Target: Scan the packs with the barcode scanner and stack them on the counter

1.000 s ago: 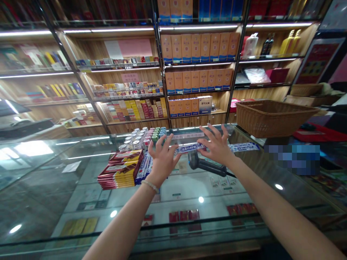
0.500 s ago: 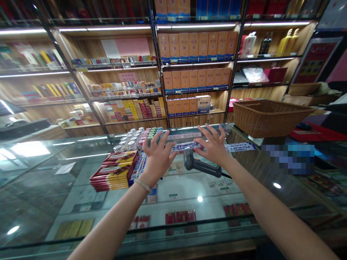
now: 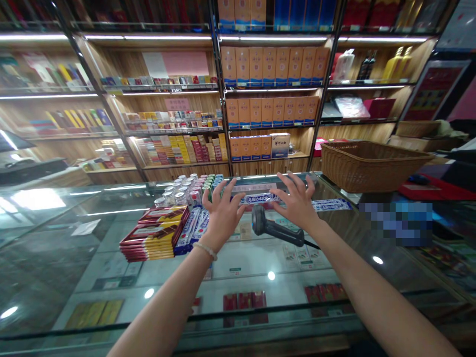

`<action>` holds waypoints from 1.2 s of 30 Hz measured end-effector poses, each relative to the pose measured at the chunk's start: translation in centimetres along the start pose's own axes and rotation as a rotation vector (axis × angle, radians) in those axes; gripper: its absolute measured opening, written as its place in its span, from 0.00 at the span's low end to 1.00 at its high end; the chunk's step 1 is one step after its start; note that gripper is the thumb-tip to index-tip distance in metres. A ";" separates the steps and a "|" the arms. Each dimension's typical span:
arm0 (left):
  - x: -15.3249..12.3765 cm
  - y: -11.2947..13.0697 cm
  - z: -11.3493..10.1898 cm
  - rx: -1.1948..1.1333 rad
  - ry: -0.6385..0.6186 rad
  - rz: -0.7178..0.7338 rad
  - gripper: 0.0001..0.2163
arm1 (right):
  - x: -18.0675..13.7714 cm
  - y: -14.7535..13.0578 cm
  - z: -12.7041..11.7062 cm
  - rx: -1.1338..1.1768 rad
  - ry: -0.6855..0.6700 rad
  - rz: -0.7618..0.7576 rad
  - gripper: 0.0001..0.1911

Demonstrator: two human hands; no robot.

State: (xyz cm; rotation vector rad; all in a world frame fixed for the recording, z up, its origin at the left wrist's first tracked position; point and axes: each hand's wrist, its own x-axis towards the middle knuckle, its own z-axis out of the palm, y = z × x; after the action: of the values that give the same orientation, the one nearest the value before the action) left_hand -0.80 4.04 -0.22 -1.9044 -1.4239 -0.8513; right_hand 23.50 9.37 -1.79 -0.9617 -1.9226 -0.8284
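Both my hands are stretched out over a glass counter (image 3: 74,238), fingers spread and empty. My left hand (image 3: 222,214) hovers beside a stack of red and yellow chocolate bars (image 3: 154,233) and blue and white candy packs (image 3: 193,223). My right hand (image 3: 295,201) hangs just above a black handheld barcode scanner (image 3: 277,229) lying on the glass. Between the two hands, farther back, lies a long blue and white strip pack (image 3: 256,199). Small capped bottles (image 3: 186,191) stand behind my left hand.
A woven basket (image 3: 368,166) stands on the counter at the right. Another blue and white strip (image 3: 330,204) lies near it. Wall shelves behind hold cigarette cartons (image 3: 178,148) and orange boxes (image 3: 271,64). Packs show inside the display case under the glass.
Both hands have stayed spread over the counter, drifting only slightly; the view shifted a little. Nothing was picked up.
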 end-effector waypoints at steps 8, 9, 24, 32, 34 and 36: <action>-0.4 -1.0 -0.4 -0.015 0.084 0.077 0.11 | 0.1 -0.6 -0.8 0.056 0.039 -0.005 0.12; -0.5 -1.1 -0.4 -0.017 0.092 0.086 0.11 | 0.1 -0.7 -0.9 0.062 0.039 0.001 0.11; -0.7 -0.7 -0.7 -0.027 0.051 0.062 0.09 | 0.0 -0.9 -1.4 0.118 -0.036 0.036 0.09; -0.2 -0.3 -1.7 -0.083 -0.061 0.027 0.15 | 0.0 -1.4 -1.2 0.065 0.032 -0.006 0.14; -0.2 -0.4 -1.7 -0.108 -0.083 0.021 0.15 | 0.0 -1.4 -1.0 0.055 0.039 -0.013 0.12; -0.3 -0.6 -1.5 -0.138 -0.100 0.012 0.16 | -0.1 -1.3 -0.8 0.044 0.048 -0.016 0.10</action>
State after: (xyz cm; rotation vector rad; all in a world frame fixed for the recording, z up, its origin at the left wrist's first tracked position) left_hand -1.61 2.84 0.56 -2.0830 -1.4428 -0.8797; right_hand 22.70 8.00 -1.72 -0.8931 -1.9018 -0.8082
